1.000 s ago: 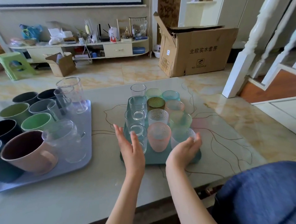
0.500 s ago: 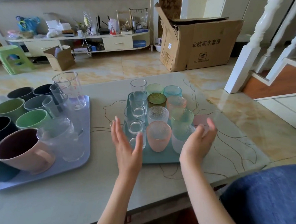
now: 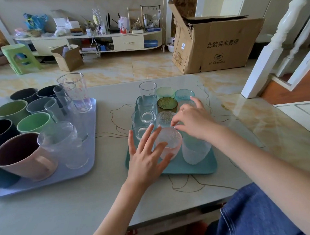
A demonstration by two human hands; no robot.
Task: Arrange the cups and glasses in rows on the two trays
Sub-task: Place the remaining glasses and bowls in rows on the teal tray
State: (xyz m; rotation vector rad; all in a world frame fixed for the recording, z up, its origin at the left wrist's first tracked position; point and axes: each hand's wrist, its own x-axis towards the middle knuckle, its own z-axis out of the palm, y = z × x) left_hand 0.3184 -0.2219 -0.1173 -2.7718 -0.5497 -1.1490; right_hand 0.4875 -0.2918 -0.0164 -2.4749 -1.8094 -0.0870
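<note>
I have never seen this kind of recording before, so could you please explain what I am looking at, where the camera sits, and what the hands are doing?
There is no machine here: a person wears one wide-angle camera on the head, looking down at their own bare hands. On the table stand two trays. The teal tray carries clear and coloured glasses in rows; the lilac tray at the left carries mugs and clear glasses, with a pink mug nearest. The left hand lies with straight fingers against the side of the pink frosted glass in the teal tray's front row. The right hand reaches in over the glasses, its curled fingertips at that glass's rim; whether it pinches the rim I cannot tell. Nothing is lifted.
</note>
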